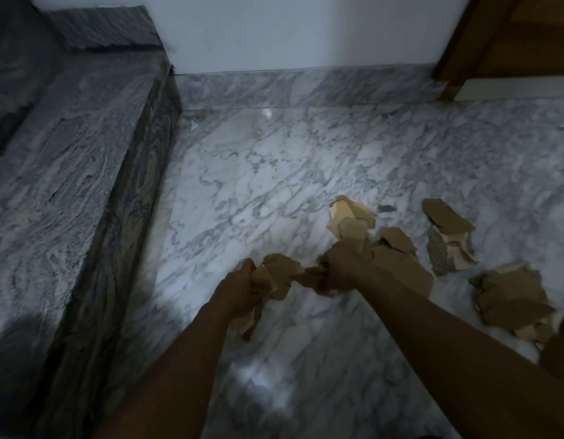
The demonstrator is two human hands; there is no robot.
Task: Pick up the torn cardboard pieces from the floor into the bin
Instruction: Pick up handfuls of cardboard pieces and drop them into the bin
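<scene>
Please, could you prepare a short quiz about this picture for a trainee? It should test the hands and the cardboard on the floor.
1. True or false: the left hand holds nothing.
2. Most loose cardboard pieces on the floor lie: A) left of both hands, B) right of the right hand, C) between the forearms.
3. Is the bin in view?

Key: 1 false, it grips cardboard; 2 B; 3 no.

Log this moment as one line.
left hand: grips cardboard | right hand: grips cardboard | floor: loose pieces at right | bin: not in view
</scene>
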